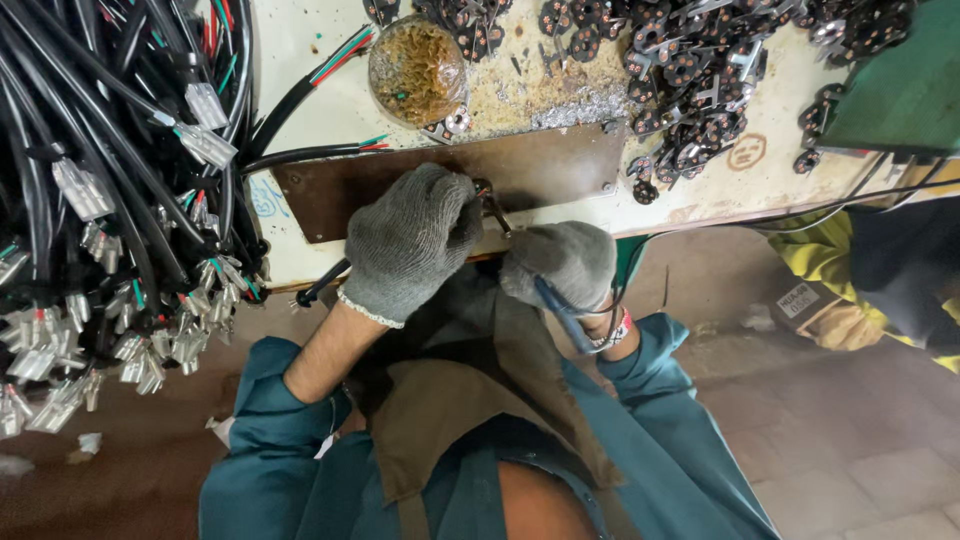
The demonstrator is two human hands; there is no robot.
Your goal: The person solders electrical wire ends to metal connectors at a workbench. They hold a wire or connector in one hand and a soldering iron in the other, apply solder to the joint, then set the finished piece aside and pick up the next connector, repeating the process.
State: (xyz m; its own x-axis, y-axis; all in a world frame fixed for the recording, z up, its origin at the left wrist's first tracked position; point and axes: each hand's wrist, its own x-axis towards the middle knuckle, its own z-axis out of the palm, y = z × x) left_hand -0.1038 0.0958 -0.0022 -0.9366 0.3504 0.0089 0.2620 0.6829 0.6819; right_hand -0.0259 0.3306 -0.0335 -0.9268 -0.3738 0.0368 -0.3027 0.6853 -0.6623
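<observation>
Both hands wear grey knit gloves and meet at the front edge of a worn white workbench (pixel 300 40). My left hand (pixel 410 240) is closed over a black cable (pixel 322 284) and a small dark round part against a brown metal plate (pixel 540 170). My right hand (pixel 562 262) grips a blue-handled soldering tool (pixel 560 312) whose metal tip (pixel 494 212) points up at the part under my left fingers. The part itself is mostly hidden by the gloves.
A big bundle of black cables with clear-sleeved terminals (pixel 110 200) hangs at left. A round dish of brass-coloured wool (pixel 417 68) and several dark round parts (pixel 690 60) lie on the bench. A green tray (pixel 900 90) is at right. Another person's yellow sleeve (pixel 830 265) is nearby.
</observation>
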